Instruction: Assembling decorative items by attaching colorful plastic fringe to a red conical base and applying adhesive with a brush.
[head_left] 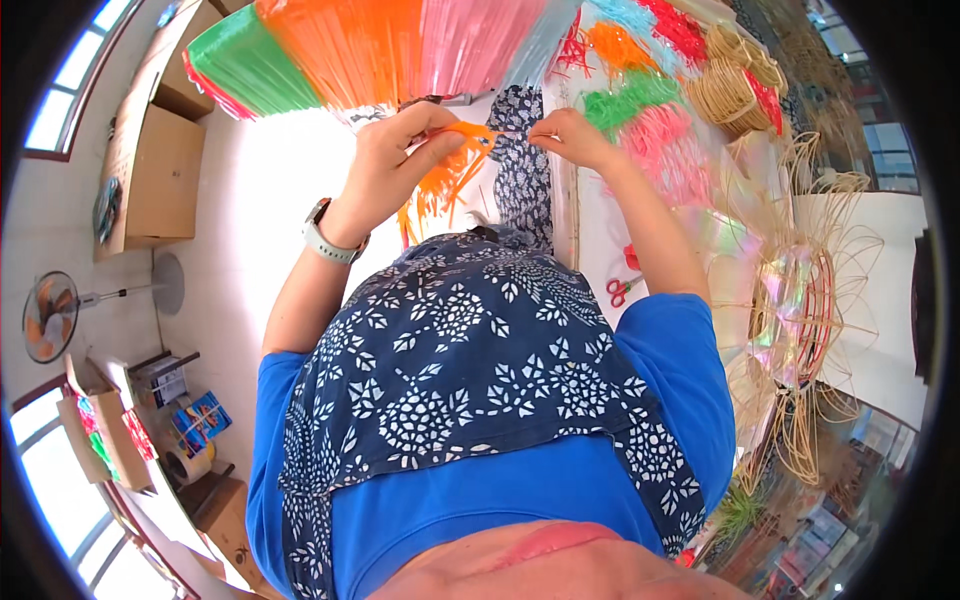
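Observation:
My left hand (385, 165), with a watch at its wrist, pinches a bunch of orange fringe strips (450, 188) between thumb and fingers. The loose ends hang down in front of my apron (470, 330). To its right, at about the same height, my right hand (572, 138) is closed in a pinch. Something thin seems to run from its fingertips toward the orange bunch, too fine to name. Just beyond both hands spreads a wide row of fringe in green, orange (345, 50), pink and light blue.
At the right, a white table bears red-handled scissors (620, 290), green fringe (630, 103), pink fringe (665, 150) and coiled tan cord (728, 97). A frame of thin bent strips with shiny film (790, 310) stands further right. Cardboard boxes (162, 180) and a fan (52, 315) are at the left.

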